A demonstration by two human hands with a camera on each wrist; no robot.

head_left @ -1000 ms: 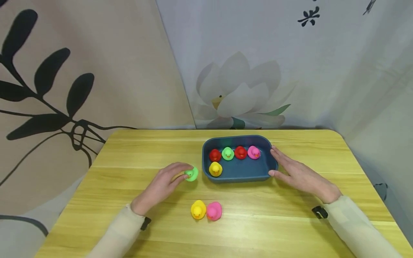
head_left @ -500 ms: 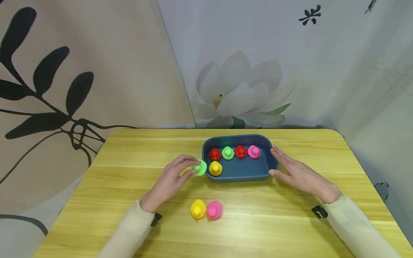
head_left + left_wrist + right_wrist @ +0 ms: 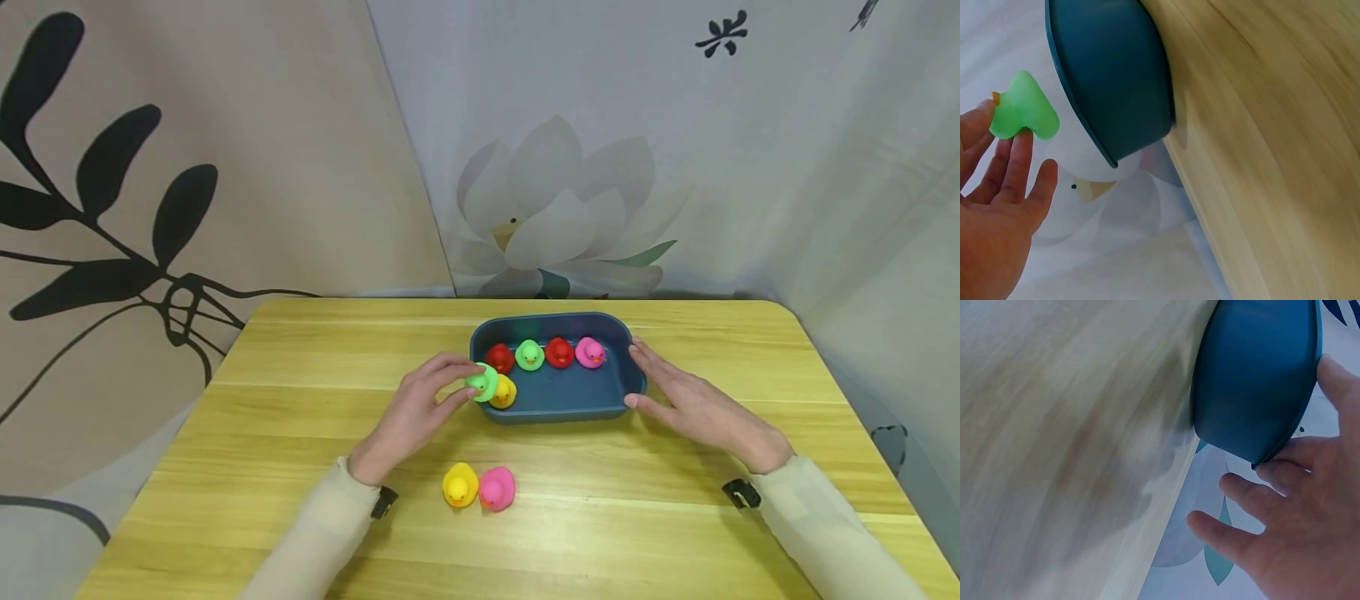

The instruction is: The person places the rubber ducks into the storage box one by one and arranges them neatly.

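My left hand [image 3: 416,408] pinches a green rubber duck [image 3: 482,382] between thumb and fingers. In the head view that duck overlaps the left rim of a dark blue tray [image 3: 570,402] and partly covers a yellow duck [image 3: 504,393] inside. The left wrist view shows the held duck [image 3: 1025,107] above rim height. Along the tray's back lie a red duck [image 3: 500,358], a green duck [image 3: 529,356], another red duck [image 3: 559,353] and a pink duck [image 3: 590,352]. My right hand [image 3: 701,407], fingers fairly straight and spread, touches the tray's right end; its thumb and fingertips meet the rim.
On the wooden table [image 3: 600,533], in front of the tray, a yellow duck [image 3: 460,485] and a pink duck [image 3: 497,488] sit side by side. Behind the table's far edge hangs a pale curtain [image 3: 375,167] printed with leaves and a flower.
My left hand has carried the green duck rightward and slightly away from me, from beside the tray to its left rim. The right hand and the tray have stayed put.
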